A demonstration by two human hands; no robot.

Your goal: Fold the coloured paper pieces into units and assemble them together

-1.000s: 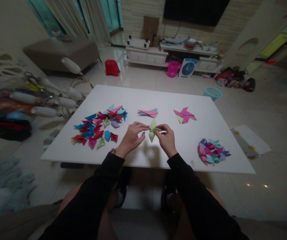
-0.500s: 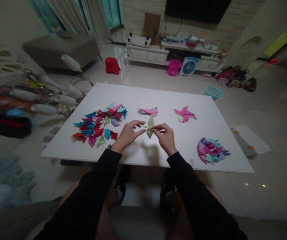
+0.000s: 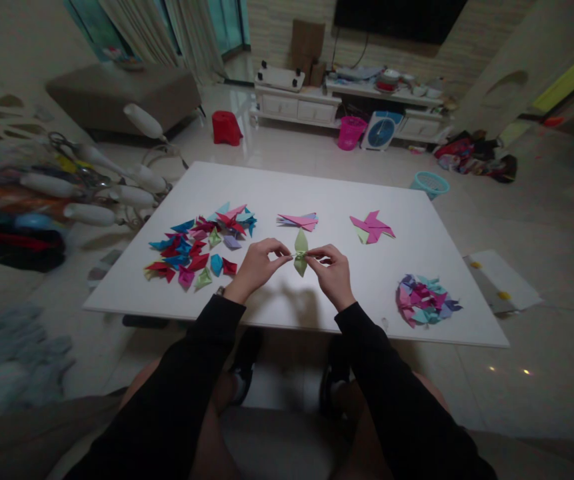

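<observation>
Over the white table (image 3: pixel 357 193), with folded papers (image 3: pixel 175 261) at nine o'clock, a pink pinwheel (image 3: pixel 373 227) at two and a mixed pile (image 3: pixel 427 300) at four, the green paper figure (image 3: pixel 301 241) is held up. The left hand (image 3: pixel 261 264), spread wider earlier, now pinches its left tip; the right hand (image 3: pixel 334 270) stays closed on the right side

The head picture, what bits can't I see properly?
Head view, all of these:
Green paper: middle folds too small, partly covered by fingers of the left hand and right hand.
Dark wall screen: top cut off by the upper edge.
Larger paper heap: lower pieces hidden under others.
Orange things: blurred near the left edge.
</observation>
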